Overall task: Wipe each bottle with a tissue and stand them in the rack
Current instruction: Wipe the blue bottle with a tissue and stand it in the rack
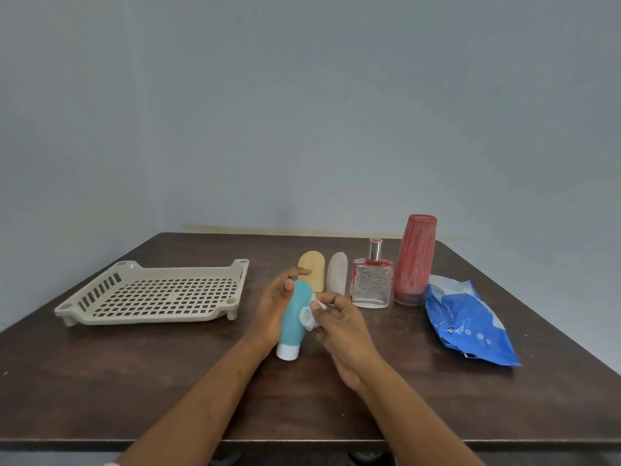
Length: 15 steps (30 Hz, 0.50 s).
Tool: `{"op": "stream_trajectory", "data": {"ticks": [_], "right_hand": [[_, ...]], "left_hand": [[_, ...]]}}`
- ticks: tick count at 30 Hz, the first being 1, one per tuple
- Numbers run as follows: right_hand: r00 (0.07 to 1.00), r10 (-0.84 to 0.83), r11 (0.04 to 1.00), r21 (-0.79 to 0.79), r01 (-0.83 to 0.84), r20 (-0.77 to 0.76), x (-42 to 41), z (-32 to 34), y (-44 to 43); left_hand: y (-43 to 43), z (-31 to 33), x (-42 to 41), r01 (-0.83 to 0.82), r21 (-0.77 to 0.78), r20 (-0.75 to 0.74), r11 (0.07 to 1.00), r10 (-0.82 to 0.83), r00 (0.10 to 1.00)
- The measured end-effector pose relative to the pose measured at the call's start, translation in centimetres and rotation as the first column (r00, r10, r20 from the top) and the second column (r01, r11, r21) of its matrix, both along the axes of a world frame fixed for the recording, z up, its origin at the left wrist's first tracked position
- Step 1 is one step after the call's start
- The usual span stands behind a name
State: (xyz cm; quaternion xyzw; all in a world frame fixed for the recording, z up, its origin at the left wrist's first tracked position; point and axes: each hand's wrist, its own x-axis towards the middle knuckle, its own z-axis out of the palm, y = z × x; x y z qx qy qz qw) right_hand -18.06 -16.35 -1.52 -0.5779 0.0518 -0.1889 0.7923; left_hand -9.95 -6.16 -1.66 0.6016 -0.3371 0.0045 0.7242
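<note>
My left hand [274, 307] grips a teal squeeze bottle [293, 317] with its white cap [287, 352] pointing down toward me. My right hand [342, 327] pinches a small crumpled white tissue [311, 314] against the bottle's side. The beige perforated rack [158, 294] lies at the left with nothing in it. Behind my hands stand a yellow bottle [313, 269], a whitish bottle [337, 274], a clear glass bottle with red trim [371, 280] and a tall red bottle [415, 258].
A blue tissue pack [467, 321] lies at the right on the dark wooden table [168, 381]. A plain grey wall stands behind the table's far edge.
</note>
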Motion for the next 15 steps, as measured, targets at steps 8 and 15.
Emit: {"op": "stream_trajectory", "data": {"ticks": [8,15], "right_hand": [[0.998,0.024,0.999,-0.038,-0.026,-0.050,0.3,0.8,0.6],[0.992,-0.005,0.987,-0.163,-0.016,-0.127,0.7,0.6,0.9]], "left_hand": [[0.1,0.5,0.2,0.054,-0.115,-0.178,0.992,-0.074,0.981],[0.1,1.0,0.1,-0.006,-0.204,-0.219,0.979,-0.039,0.975]]}}
